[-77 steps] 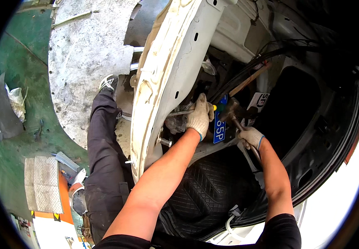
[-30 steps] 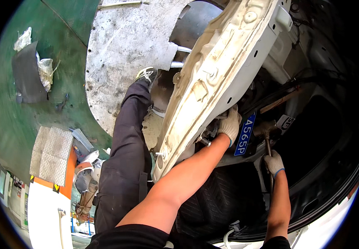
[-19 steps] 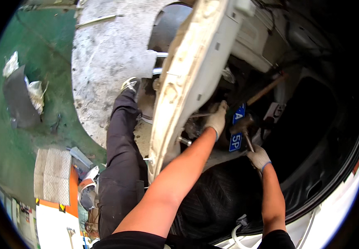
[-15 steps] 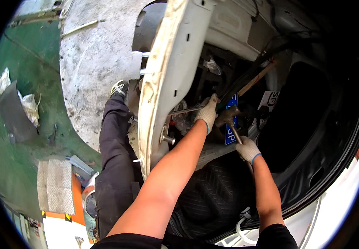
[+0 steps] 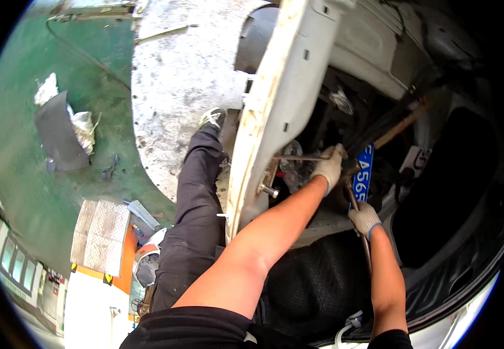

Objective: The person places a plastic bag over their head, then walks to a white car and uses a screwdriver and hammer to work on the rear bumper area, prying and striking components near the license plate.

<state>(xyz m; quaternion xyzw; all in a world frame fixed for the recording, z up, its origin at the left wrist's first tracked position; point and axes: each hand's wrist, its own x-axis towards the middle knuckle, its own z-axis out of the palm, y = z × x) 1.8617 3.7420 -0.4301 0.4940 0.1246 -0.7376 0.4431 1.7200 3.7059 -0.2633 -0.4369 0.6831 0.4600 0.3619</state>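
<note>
Left hand [image 5: 329,168] clenches a thin rod [image 5: 298,157] just behind the white car panel [image 5: 275,110]; right hand [image 5: 364,218], below the blue plate [image 5: 363,174], wraps a dark bar [image 5: 361,238]. Judging by this, he is mid-pry; next calls for steady leverage.

Person's left hand [image 5: 329,167] and right hand [image 5: 364,219] wear whitish knit gloves, the right blue-cuffed; black short sleeves, dark grey trousers [image 5: 191,232], grey-white shoe [image 5: 212,118].

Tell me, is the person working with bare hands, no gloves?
No, both the left hand and the right hand wear pale work gloves, each closed on a thin metal rod.
</note>
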